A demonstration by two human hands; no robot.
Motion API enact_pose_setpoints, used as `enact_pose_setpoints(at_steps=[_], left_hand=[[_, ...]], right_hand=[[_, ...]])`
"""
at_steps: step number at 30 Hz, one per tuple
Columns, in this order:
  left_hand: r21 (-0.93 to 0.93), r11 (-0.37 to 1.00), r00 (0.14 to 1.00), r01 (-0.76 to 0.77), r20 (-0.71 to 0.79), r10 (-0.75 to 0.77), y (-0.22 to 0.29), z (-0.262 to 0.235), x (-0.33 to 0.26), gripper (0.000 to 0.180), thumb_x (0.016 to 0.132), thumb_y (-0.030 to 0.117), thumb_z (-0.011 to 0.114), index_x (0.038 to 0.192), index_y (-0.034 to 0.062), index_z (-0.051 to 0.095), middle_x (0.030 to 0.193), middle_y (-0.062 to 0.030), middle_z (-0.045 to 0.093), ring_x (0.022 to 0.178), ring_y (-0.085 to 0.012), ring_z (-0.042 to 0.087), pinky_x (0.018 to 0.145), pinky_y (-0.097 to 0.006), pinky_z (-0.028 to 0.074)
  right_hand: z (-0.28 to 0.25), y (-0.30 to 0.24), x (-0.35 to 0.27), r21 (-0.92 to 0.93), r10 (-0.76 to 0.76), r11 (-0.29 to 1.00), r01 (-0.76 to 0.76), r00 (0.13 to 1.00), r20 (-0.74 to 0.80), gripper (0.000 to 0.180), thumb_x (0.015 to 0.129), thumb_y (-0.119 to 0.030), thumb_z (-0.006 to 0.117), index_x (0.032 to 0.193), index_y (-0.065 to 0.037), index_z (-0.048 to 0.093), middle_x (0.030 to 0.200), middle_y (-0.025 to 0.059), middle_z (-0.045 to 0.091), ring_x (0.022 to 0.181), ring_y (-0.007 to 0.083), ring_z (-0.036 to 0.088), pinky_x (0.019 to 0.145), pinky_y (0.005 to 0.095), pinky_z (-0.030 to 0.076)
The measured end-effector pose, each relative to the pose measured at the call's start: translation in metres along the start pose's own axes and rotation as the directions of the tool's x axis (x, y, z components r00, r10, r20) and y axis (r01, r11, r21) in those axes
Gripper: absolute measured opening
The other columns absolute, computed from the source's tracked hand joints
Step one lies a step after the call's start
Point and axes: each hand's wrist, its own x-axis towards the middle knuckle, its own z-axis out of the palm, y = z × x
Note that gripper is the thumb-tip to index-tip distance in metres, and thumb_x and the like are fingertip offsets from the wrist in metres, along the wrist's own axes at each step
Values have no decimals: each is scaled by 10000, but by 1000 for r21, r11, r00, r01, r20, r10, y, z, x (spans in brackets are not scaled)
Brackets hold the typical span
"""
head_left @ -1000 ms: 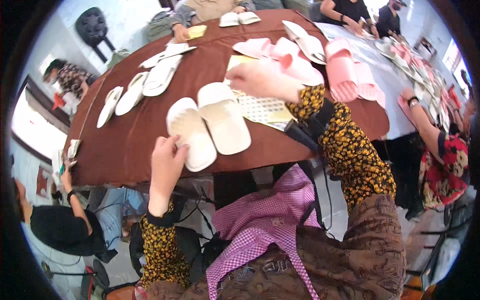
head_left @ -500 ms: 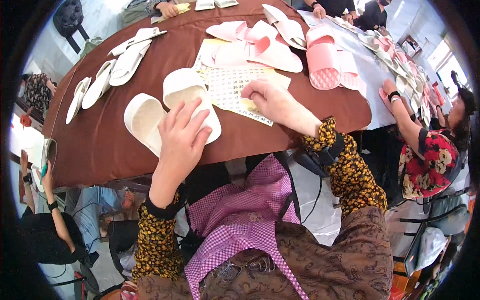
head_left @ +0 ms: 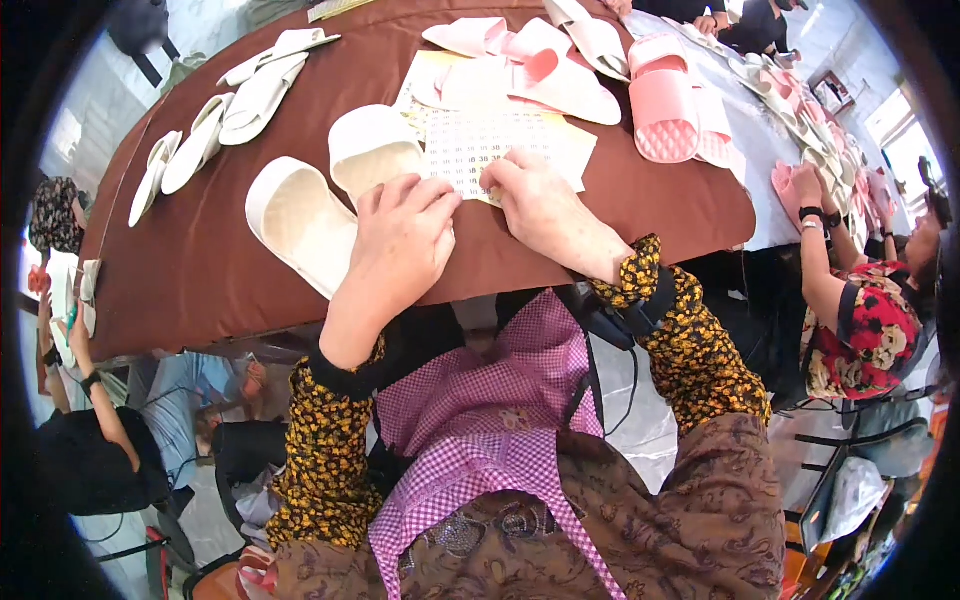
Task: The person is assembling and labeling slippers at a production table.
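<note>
A pale sheet of printed number stickers [head_left: 465, 150] lies on the brown-covered table, over other yellowish sheets. My right hand [head_left: 555, 215] is at its lower part, thumb and index finger pinched against the sheet; whatever they grip is too small to make out. Beside the sheet's lower left corner, my left hand [head_left: 405, 235] rests with bent fingers, its thumb apart from them. That hand covers the lower part of one white slipper [head_left: 370, 150], whose strap shows above the fingers. The other white slipper [head_left: 300, 215] lies just left of it, toe pointing away.
Several pink slippers [head_left: 560, 90] lie behind the sheets, with a pink pair [head_left: 668, 115] at the right. White slippers [head_left: 262, 105] line the table's left side. At right, a co-worker [head_left: 870, 310] in a red floral top handles slippers beside a crowded table.
My left hand has moved right, from above the white slipper to the sheet's corner, its fingers bending more. My right hand stays pinched at the sheet. The view has shifted slightly.
</note>
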Motion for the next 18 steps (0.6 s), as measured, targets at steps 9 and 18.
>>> enact_pose_setpoints(at_steps=[9,18], left_hand=[[-15,1000,998,-4,-68,3,-1,5,-1,293,818,121,552,1096,72,633,1252,-48,570,1135,-288,482,986,-423,331],[-7,1000,1000,-3,-5,3,0,5,-3,344,804,121,547,1138,93,626,1263,-37,574,1143,-319,475,996,-442,320]], right_hand=[[0,-2,0,-30,0,1000,-1,1000,-12,134,856,-4,487,947,-51,573,906,181,551,869,387,553,751,445,471],[7,-1,-1,-83,-16,997,11,999,-50,107,859,-15,493,924,-62,564,865,177,537,823,385,545,721,452,464]])
